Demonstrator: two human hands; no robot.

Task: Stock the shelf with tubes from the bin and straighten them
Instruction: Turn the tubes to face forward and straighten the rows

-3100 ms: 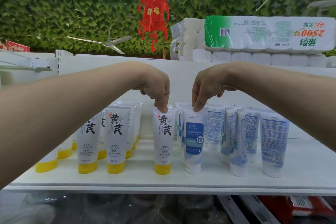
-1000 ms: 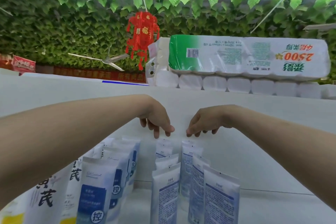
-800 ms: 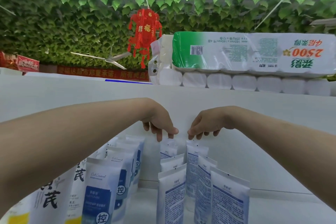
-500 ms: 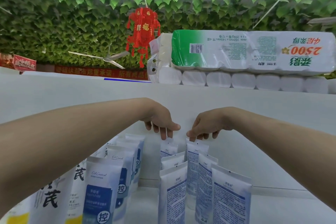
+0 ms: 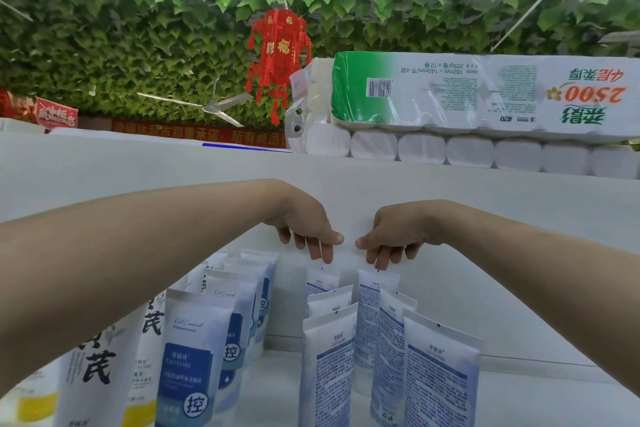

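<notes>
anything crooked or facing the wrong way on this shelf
Yes: the blue tubes on the right show their fine-print backs, while the row on the left faces front. Both hands, left and right, touch the rearmost tubes' tops.

shelf (image 5: 519, 402): plain white. front tubes (image 5: 440, 374): white with blue bands and fine blue print. tube with blue label (image 5: 188, 357): white, a dark blue panel and a round blue mark. left tubes (image 5: 100, 367): white, large black characters, yellow caps. tissue pack (image 5: 485, 94): white wrap with a green end, red and green lettering. lantern (image 5: 278, 52): red, gold characters. leaf wall (image 5: 104, 28): green. banner (image 5: 194, 133): red, pale lettering.
</notes>
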